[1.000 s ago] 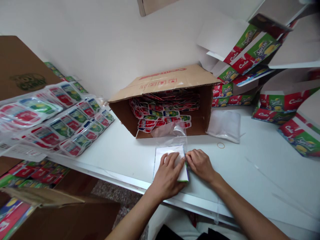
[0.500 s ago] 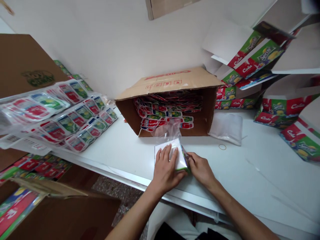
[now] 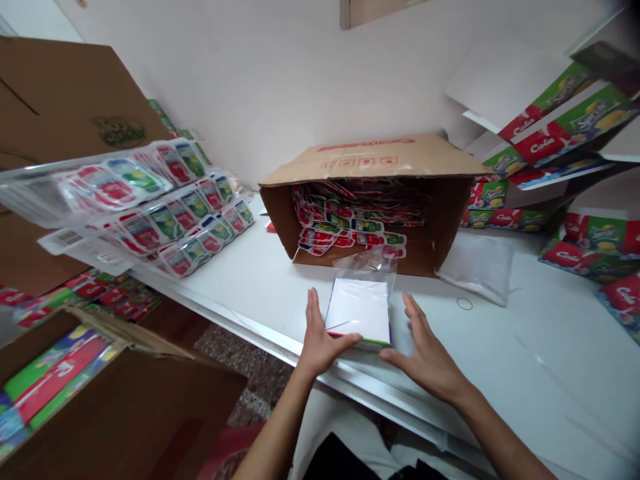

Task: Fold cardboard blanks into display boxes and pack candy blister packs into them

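Note:
A small box [image 3: 361, 308] with a white face up lies on the white table in front of me, inside a clear plastic bag [image 3: 369, 263] whose loose end points away toward the carton. Green and red show along its near edge. My left hand [image 3: 321, 340] is at the box's left side, fingers spread, its thumb at the near edge. On the right, my right hand [image 3: 425, 350] is held apart from the box with fingers and thumb stretched out. Neither hand is wrapped round anything.
An open carton [image 3: 365, 163] on its side holds many cola and green-drink packets. A stack of clear bags [image 3: 479, 267] and a rubber band [image 3: 464, 304] lie to the right, with printed boxes [image 3: 545, 143] beyond. Packet strips [image 3: 183, 223] and a carton [image 3: 120, 393] stand left.
My left hand has moved off the top of the box to its left side. The right hand has let go and drawn away to the right. The view has shifted left.

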The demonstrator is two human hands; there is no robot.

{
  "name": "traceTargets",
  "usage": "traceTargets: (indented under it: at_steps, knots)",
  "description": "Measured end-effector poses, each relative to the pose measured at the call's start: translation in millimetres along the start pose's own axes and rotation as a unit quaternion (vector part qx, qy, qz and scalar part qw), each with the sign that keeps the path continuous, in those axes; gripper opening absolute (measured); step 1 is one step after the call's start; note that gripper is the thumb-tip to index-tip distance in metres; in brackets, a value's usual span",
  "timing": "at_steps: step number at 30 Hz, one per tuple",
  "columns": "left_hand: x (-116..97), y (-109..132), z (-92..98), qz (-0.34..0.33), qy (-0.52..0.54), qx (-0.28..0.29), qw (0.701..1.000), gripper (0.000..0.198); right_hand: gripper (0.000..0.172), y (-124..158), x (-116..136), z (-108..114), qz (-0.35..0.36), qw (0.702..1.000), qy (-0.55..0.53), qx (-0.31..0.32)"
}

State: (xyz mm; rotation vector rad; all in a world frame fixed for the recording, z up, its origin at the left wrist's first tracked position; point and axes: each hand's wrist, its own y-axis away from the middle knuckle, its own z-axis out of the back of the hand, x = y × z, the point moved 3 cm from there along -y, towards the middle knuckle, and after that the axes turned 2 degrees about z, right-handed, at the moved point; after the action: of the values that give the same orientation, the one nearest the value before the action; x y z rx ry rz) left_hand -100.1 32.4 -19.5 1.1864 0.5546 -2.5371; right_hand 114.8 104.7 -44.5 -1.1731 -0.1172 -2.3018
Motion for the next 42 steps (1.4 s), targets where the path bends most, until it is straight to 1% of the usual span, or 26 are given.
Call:
traceTargets:
  at_steps: [1, 2, 3, 4, 6, 9, 11, 12, 14, 16, 17, 18, 19, 21, 23, 25, 26, 28, 30, 31, 33, 35, 37, 39, 41, 42]
  knots:
    - [10, -1, -1.7, 0.055, 0.07, 0.026, 0.996, 0.119, 0.109, -4, 5, -5, 0.004, 1.0, 0.001, 0.014]
    - [16, -3, -5.1, 0.09, 0.133, 0.055, 0.986, 0.112, 0.114, -7, 9, -10, 0.0, 1.0, 0.0, 0.022]
    - [18, -4, -9.1, 0.107, 0.179, 0.072, 0.975, 0.104, 0.115, -10, 12, -16, -0.014, 1.0, -0.007, 0.026]
    - [17, -6, -12.8, 0.11, 0.208, 0.069, 0.969, 0.097, 0.113, -12, 14, -21, -0.033, 0.999, -0.017, 0.028]
    - [11, -6, -18.8, 0.097, 0.224, 0.013, 0.97, 0.085, 0.108, -12, 13, -26, -0.081, 0.996, -0.032, 0.024]
    - [-1, 0, -25.0, 0.084, 0.199, -0.085, 0.973, 0.076, 0.103, -10, 5, -21, -0.131, 0.991, -0.036, 0.003]
    - [-2, 3, -26.1, 0.086, 0.176, -0.107, 0.975, 0.08, 0.095, -10, -2, -15, -0.14, 0.989, -0.035, -0.018]
    - [-1, 4, -25.6, 0.083, 0.164, -0.104, 0.977, 0.088, 0.089, -10, -6, -12, -0.138, 0.989, -0.035, -0.027]
    - [4, 3, -24.2, 0.065, 0.155, -0.061, 0.984, 0.107, 0.079, -11, -12, -9, -0.129, 0.99, -0.037, -0.039]
    - [8, 1, -24.7, 0.04, 0.179, 0.012, 0.983, 0.116, 0.075, -12, -18, -9, -0.118, 0.991, -0.039, -0.044]
    - [9, 0, -25.6, 0.034, 0.203, 0.042, 0.978, 0.113, 0.074, -13, -20, -10, -0.113, 0.992, -0.042, -0.044]
    - [9, -1, -26.8, 0.034, 0.232, 0.059, 0.97, 0.106, 0.075, -13, -21, -11, -0.11, 0.992, -0.045, -0.044]
    - [8, -1, -28.0, 0.038, 0.258, 0.06, 0.964, 0.097, 0.076, -12, -21, -12, -0.109, 0.992, -0.046, -0.045]
    - [6, 1, -30.1, 0.057, 0.277, 0.015, 0.959, 0.079, 0.076, -10, -21, -14, -0.115, 0.991, -0.034, -0.051]
    - [5, 5, -31.5, 0.074, 0.252, -0.048, 0.964, 0.067, 0.072, -8, -19, -14, -0.118, 0.991, -0.01, -0.063]
    - [5, 10, -32.7, 0.086, 0.21, -0.087, 0.97, 0.063, 0.065, -7, -16, -11, -0.105, 0.992, 0.009, -0.074]
    - [6, 11, -32.9, 0.092, 0.189, -0.1, 0.973, 0.065, 0.061, -6, -15, -9, -0.095, 0.992, 0.014, -0.077]
    - [8, 12, -33.6, 0.096, 0.163, -0.102, 0.977, 0.079, 0.05, -7, -13, -5, -0.073, 0.994, 0.019, -0.076]
    - [9, 10, -35.4, 0.085, 0.173, -0.081, 0.978, 0.088, 0.038, -8, -11, -2, -0.05, 0.996, 0.022, -0.069]
    - [9, 9, -36.5, 0.08, 0.187, -0.071, 0.976, 0.085, 0.033, -8, -9, 0, -0.036, 0.997, 0.026, -0.064]
    - [7, 9, -37.7, 0.088, 0.206, -0.076, 0.972, 0.069, 0.029, -7, -5, 0, -0.009, 0.997, 0.042, -0.058]
    - [6, 13, -36.3, 0.11, 0.191, -0.118, 0.968, 0.053, 0.031, -4, -1, 0, 0.022, 0.996, 0.064, -0.058]
    - [6, 16, -32.7, 0.126, 0.149, -0.155, 0.968, 0.046, 0.033, 1, 1, -3, 0.049, 0.993, 0.084, -0.06]
    - [7, 17, -27.6, 0.122, 0.103, -0.165, 0.973, 0.054, 0.034, 5, -1, -5, 0.047, 0.992, 0.108, -0.055]
    - [7, 14, -22.0, 0.084, 0.067, -0.153, 0.982, 0.078, 0.031, 6, -6, -6, 0.021, 0.989, 0.13, -0.065]
    - [7, 11, -20.2, 0.052, 0.056, -0.135, 0.988, 0.089, 0.032, 4, -7, -6, 0.008, 0.988, 0.133, -0.077]
